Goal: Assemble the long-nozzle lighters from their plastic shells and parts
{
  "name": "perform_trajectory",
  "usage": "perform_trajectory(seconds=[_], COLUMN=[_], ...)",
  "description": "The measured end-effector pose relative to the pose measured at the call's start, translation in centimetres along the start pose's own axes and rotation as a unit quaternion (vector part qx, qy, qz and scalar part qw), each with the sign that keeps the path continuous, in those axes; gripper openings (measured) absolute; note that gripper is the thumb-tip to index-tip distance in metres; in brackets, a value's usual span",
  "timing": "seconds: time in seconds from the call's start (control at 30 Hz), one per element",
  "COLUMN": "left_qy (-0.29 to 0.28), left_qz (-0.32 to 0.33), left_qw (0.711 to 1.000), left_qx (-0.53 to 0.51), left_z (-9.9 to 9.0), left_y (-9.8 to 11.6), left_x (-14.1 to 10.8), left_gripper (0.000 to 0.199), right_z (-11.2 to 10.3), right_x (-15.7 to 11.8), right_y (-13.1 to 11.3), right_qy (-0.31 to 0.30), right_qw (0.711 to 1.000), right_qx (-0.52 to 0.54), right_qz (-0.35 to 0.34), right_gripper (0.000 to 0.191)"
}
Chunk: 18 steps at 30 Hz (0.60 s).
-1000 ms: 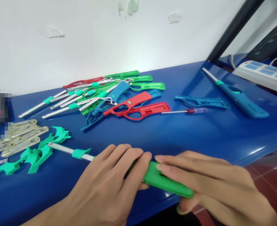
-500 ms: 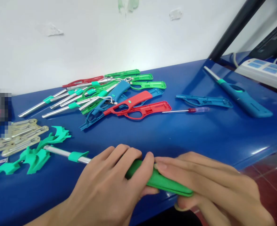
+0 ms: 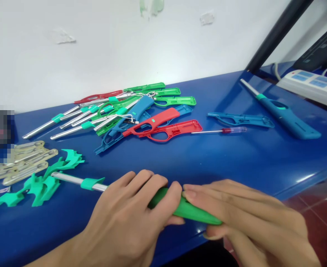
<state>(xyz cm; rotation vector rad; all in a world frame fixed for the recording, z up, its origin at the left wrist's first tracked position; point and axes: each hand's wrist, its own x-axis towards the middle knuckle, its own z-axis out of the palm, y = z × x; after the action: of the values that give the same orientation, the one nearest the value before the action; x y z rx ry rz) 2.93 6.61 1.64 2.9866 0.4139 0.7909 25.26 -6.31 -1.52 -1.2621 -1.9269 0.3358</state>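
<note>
Both hands hold a green gas lighter (image 3: pixel 198 215) over the front of the blue table. My left hand (image 3: pixel 127 215) wraps round its front half, hiding the trigger area. From beyond the left fingers sticks out a silver metal tube (image 3: pixel 72 179) with a teal collar (image 3: pixel 92 183). My right hand (image 3: pixel 247 215) pinches the rear end of the green handle between thumb and fingers. To the left, near the tube's tip, lie several loose teal plastic pieces (image 3: pixel 42 189).
Behind are piled lighter tubes and green, blue and red handle shells (image 3: pixel 180 129). A screwdriver (image 3: pixel 234 130) touches a red shell. Rightward lie a blue half shell (image 3: pixel 244 120) and a whole blue lighter (image 3: pixel 294 115). A power strip (image 3: pixel 313 83) stands far right; beige parts (image 3: pixel 26 163) lie left.
The green handle's rear end has tilted slightly up and round, and the seam line along its edge shows less. Both hands keep their hold in nearly the same place.
</note>
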Motion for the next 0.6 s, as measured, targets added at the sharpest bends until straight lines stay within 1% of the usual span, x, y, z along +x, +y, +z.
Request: perform_trajectory(seconds=[0.07,0.17,0.37,0.47,0.6], left_qy=[0.003,0.0,-0.007,-0.002,-0.005], left_qz=[0.003,0.003,0.009,0.009,0.009], left_qw=[1.0,1.0,1.0,1.0,0.999], left_qx=[-0.001,0.003,0.014,0.027,0.035], left_z=[-0.1,0.0,0.0,0.0,0.1], left_y=[-0.1,-0.1,-0.1,-0.1,-0.1], left_x=[0.0,-0.2,-0.7,-0.9,-1.0], left_gripper=[0.03,0.031,0.027,0.029,0.03], right_z=[0.0,0.0,-0.4,-0.5,-0.3], right_x=[0.1,0.1,0.2,-0.1,-0.7], right_y=[0.1,0.2,-0.1,-0.5,-0.9], right_qy=[-0.011,-0.007,-0.006,-0.001,0.0], right_qw=[1.0,1.0,0.999,0.996,0.975], right_qx=[0.003,-0.001,-0.053,-0.074,-0.15], right_qz=[-0.007,0.002,0.005,0.054,0.165], right_gripper=[0.058,0.054,0.048,0.046,0.055])
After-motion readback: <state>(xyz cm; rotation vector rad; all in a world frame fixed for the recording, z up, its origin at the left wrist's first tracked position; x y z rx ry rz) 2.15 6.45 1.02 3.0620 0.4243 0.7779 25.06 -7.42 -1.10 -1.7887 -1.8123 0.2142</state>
